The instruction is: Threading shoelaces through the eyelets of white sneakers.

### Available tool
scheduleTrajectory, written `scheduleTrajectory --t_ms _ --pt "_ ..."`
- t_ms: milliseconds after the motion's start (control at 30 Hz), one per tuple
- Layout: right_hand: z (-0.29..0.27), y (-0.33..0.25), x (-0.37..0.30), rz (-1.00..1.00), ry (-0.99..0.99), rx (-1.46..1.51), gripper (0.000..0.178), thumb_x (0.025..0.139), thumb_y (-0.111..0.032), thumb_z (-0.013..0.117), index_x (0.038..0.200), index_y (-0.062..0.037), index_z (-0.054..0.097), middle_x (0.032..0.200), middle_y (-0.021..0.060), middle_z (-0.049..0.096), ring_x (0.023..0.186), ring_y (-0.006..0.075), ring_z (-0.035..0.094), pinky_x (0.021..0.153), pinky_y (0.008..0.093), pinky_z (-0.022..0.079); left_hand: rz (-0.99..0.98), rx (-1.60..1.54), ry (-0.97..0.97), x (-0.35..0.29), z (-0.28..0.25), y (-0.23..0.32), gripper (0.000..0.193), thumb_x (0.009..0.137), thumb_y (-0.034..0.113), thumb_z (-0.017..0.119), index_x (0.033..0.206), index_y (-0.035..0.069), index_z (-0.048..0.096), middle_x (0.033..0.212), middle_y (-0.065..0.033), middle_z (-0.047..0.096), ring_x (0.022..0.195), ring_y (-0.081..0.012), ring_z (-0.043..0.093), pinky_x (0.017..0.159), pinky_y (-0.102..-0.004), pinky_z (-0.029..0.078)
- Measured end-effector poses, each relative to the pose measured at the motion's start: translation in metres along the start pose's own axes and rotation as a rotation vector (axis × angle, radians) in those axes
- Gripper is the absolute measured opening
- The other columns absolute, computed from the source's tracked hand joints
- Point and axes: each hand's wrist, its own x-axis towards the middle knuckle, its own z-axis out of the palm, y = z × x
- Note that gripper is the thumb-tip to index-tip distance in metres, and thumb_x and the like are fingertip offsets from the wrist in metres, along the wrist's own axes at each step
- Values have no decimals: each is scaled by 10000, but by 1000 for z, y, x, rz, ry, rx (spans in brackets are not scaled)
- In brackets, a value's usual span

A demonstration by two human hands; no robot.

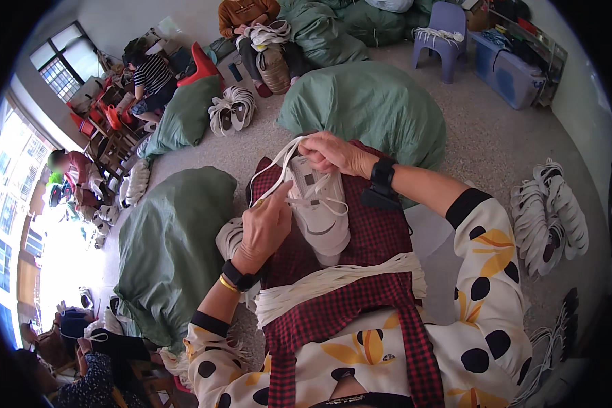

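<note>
A white shoe upper [325, 228] lies in front of me over the dark red checked apron [381, 231], its toe toward me. A white shoelace [276, 162] is threaded through part of it and loops out to the left. My right hand [336, 154] is closed on the shoelace at the far end of the shoe. To the left of the shoe, my left hand [264, 226] pinches the shoelace, its index finger pointing up along it. A bundle of white laces [340, 279] lies across my lap.
Green sacks [173, 245] stand to the left and ahead [364, 102]. Stacked white shoe uppers [551, 217] lie at right, with another pile [232, 110] ahead. A purple stool [440, 34] and a plastic bin [506, 68] stand far right. Several people sit working around the room.
</note>
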Motion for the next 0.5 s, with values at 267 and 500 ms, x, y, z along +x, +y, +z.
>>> scheduleTrajectory --t_ms 267,500 --pt "-1 2 8 -16 -9 -107 216 961 -204 453 810 -69 525 592 -41 382 460 68 361 402 260 253 306 -74 -273 -34 4 49 547 720 -37 623 1264 -20 578 1283 -198 531 1102 -376 529 944 -449 478" --pt "40 -101 68 -1056 141 -1117 282 937 -226 467 816 5 574 664 155 556 599 299 559 609 401 445 246 -54 -468 -39 38 40 635 680 -84 605 1310 -64 524 1366 -180 477 1146 -380 506 953 -418 493"
